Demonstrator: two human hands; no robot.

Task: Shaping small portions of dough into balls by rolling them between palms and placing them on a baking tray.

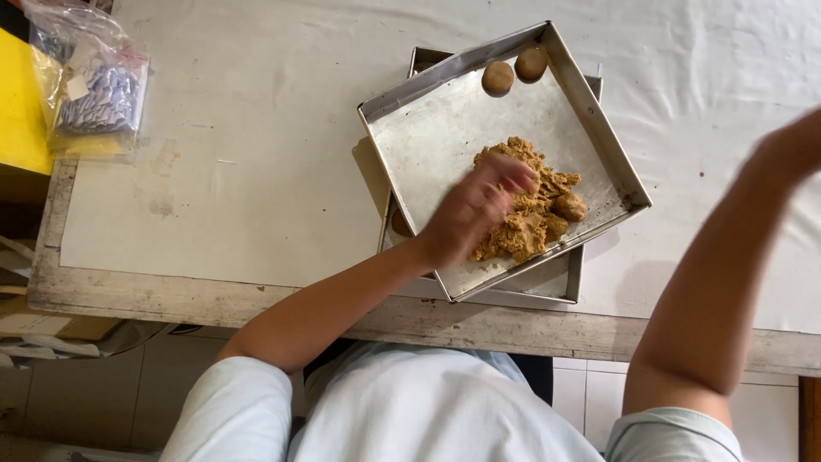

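The left hand (475, 214) rests open-fingered on the dough (530, 210) in the tray (428, 137); the right hand (791, 145) is blurred, its grip unclear.

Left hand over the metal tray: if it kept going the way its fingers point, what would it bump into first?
Most likely the pile of brown dough. The left hand points right across the metal tray, fingertips already at the pile's edge; height above it is unclear because of blur.

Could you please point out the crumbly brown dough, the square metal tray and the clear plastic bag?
Crumbly brown dough (534, 218), head view, pile's middle.
Square metal tray (436, 137), head view, bare floor.
Clear plastic bag (94, 94), head view, its middle.
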